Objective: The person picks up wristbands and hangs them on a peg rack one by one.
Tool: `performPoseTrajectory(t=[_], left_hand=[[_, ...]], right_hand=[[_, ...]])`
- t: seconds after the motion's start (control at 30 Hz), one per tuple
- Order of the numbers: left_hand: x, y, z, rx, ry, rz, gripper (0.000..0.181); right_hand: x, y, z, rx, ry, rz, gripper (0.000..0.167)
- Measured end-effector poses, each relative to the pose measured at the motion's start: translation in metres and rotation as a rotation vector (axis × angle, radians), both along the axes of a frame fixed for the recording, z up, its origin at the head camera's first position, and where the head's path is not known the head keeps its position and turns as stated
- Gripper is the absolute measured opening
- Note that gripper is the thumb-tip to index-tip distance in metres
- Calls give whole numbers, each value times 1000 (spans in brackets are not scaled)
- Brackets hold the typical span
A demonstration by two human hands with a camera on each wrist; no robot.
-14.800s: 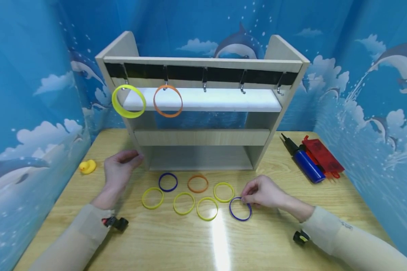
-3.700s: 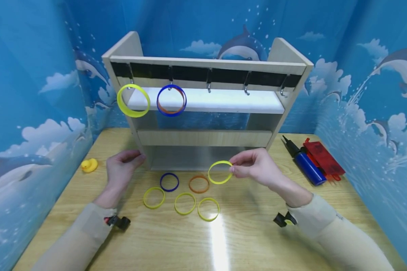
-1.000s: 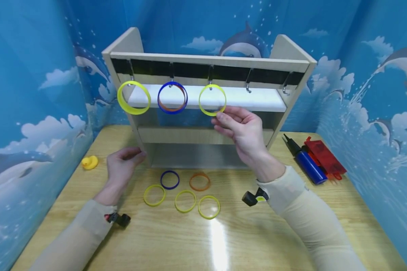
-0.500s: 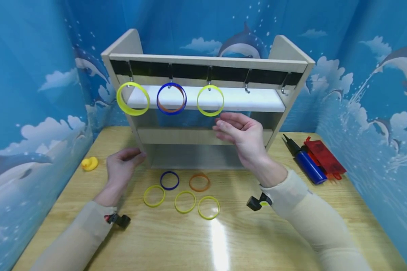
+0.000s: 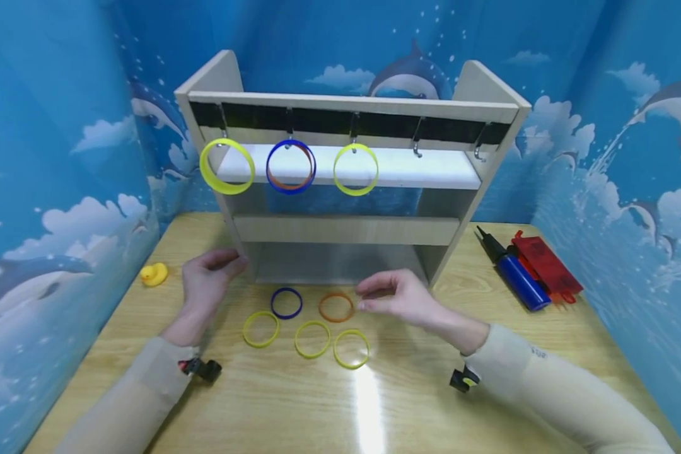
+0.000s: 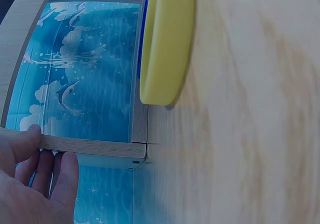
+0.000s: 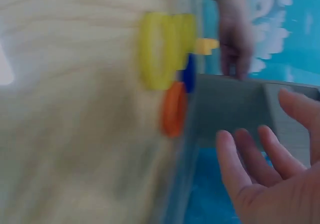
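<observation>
My left hand [image 5: 207,280] holds the left side panel of the wooden shelf [image 5: 346,230], its thumb and fingers on either side of the panel edge in the left wrist view. My right hand [image 5: 400,297] is above the table just right of an orange ring [image 5: 336,320], fingers apart and holding nothing. A blue ring [image 5: 286,317] and three yellow rings lie nearby, the nearest yellow ring [image 5: 352,366] in front. From the hooks hang a thick-looking yellow band [image 5: 206,169], a blue ring [image 5: 291,191] with orange behind it, and a thin yellow ring [image 5: 356,193].
Two bare hooks are at the right of the black strip, one of them a metal hook [image 5: 417,150]. A blue hand pump [image 5: 522,280] and a red object [image 5: 547,265] lie at the right. A yellow rubber duck [image 5: 154,274] sits at the left.
A blue ring has gone onto the second hook. My right hand has lifted a yellow ring, hung it on the third hook, let go and come down toward the table. The left hand stays put.
</observation>
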State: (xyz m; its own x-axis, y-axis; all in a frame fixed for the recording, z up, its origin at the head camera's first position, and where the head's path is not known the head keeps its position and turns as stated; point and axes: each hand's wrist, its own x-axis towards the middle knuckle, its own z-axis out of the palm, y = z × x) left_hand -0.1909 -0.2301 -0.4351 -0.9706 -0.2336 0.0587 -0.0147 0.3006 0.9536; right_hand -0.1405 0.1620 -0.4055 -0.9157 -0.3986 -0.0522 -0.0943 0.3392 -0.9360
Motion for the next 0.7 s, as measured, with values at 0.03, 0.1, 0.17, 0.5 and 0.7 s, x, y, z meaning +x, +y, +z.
performPoseTrajectory(t=[0.03,0.1,0.17,0.5,0.7], left_hand=[[0,0,0,-7,-4,0,36],[0,-1,0,-12,-7,3,37],[1,-1,0,-11,-6,6,37],[1,1,1,12,8,18,35],[1,1,0,8,11,8,34]], right_hand=[[1,1,-6,34,-8,32,38],[3,3,-16,86,-17,84,37],[4,3,-24,111,-34,124,35],[4,-5,-37,187,-69,201,23],[2,-10,-40,243,-79,172,15]])
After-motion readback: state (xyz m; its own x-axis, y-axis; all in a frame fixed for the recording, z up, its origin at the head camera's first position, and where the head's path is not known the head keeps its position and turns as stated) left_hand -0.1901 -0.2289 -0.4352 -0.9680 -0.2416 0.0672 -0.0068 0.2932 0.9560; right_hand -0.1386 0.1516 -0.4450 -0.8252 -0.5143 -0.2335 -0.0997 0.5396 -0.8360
